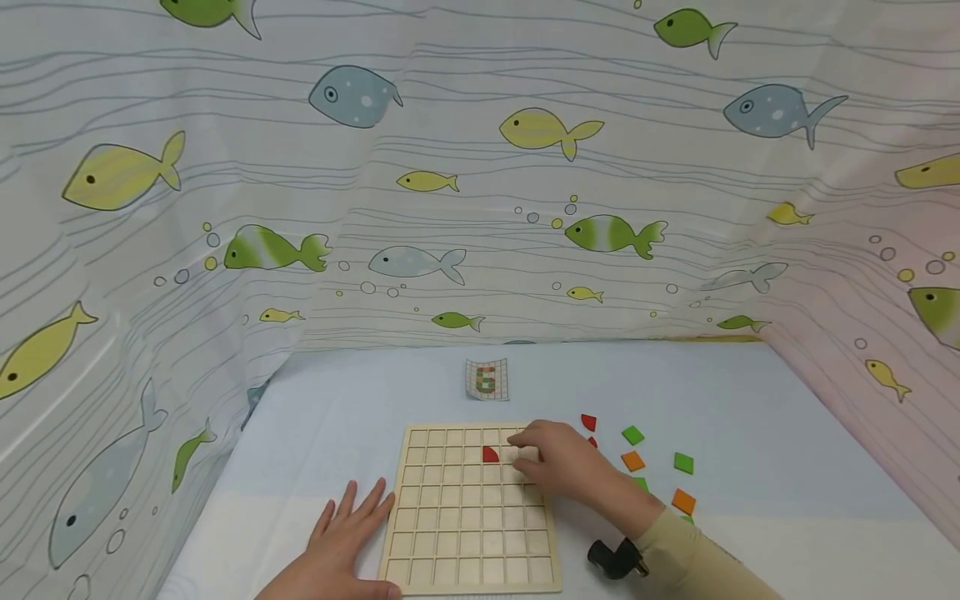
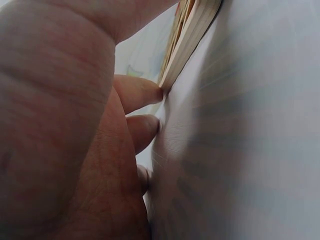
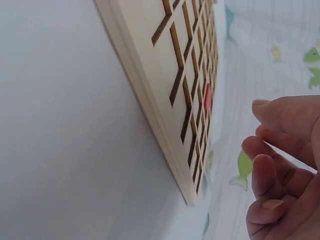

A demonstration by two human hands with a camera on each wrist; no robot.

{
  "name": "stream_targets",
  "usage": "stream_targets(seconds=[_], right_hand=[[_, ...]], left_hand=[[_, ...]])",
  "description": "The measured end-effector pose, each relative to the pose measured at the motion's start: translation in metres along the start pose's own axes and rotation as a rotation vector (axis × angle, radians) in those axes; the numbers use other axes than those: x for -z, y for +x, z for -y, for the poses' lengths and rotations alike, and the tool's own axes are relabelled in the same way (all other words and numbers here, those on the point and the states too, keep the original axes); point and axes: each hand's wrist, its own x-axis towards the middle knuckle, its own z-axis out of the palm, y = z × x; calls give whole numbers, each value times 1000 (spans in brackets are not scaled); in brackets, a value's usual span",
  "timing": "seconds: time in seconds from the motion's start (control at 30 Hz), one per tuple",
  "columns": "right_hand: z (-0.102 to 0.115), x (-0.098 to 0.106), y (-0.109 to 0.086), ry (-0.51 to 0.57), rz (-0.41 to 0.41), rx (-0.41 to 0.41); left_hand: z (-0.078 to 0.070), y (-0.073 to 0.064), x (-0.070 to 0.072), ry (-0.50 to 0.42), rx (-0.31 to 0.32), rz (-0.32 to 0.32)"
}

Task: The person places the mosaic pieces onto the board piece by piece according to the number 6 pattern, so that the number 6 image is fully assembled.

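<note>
A square wooden grid board [image 1: 459, 518] lies on the table, and one red quarter-circle tile [image 1: 490, 455] sits in a cell of its upper part. My left hand [image 1: 341, 537] rests on the table with spread fingers, at the board's left edge. In the left wrist view, a fingertip meets the side of the board [image 2: 187, 47]. Over the board's upper right corner is my right hand [image 1: 566, 462], fingers loosely bent and thumb apart. Nothing shows between its fingers in the right wrist view, where the red tile [image 3: 207, 97] lies beyond the near edge.
Right of the board lie loose tiles: a red quarter-circle [image 1: 588, 422], green squares [image 1: 683, 462] and orange squares [image 1: 683, 501], some partly behind my right arm. A small card with a coloured grid pattern [image 1: 487, 380] lies behind the board. A fish-print curtain [image 1: 480, 208] surrounds the table.
</note>
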Motion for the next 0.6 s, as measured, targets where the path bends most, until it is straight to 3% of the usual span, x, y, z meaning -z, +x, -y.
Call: stream_targets(seconds=[0.4, 0.6], right_hand=[[-37, 15, -56, -19, -143, -12], [-52, 21, -80, 16, -174, -114]], left_hand=[[-1, 1, 0, 2, 13, 9], [0, 1, 0, 30, -4, 1]])
